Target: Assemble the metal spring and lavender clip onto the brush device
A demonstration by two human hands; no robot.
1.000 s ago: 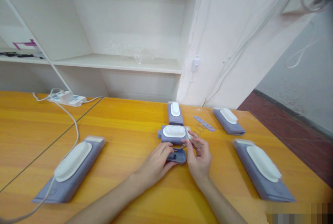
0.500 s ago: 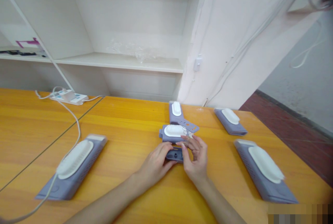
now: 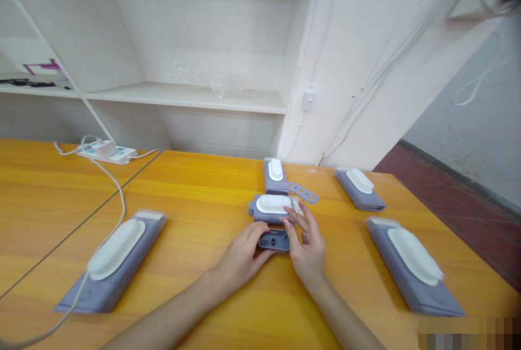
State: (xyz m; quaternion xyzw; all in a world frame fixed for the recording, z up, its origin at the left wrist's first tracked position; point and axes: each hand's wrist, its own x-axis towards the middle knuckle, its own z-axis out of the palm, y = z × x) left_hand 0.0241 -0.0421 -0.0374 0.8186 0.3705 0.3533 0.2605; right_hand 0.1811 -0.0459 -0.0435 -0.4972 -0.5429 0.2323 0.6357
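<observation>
A small dark grey plastic shell (image 3: 273, 241) with a round post inside is tilted toward me. My left hand (image 3: 244, 247) is closed on its left end, thumb below and fingers along the top. At the shell's upper right corner, my right hand (image 3: 307, 247) has its thumb and fingertips bent close together; whatever they pinch is too small to make out. Just behind lies a lavender brush body with a white bristle pad (image 3: 273, 204), and thin wires (image 3: 298, 203) curl by my right fingers. A lavender slotted strip (image 3: 303, 192) rests beyond them.
Lavender pieces with white pads lie around: one behind (image 3: 275, 170), one at left (image 3: 118, 249), two at right (image 3: 360, 182) (image 3: 415, 256). A white power strip (image 3: 106, 151) and its cable (image 3: 118, 182) are at the back left. A white shelf (image 3: 195, 97) stands behind the table.
The slotted strip has slid right, away from the brush body. My right thumb has moved up off the shell's front, showing more of its right end. My left hand keeps its hold.
</observation>
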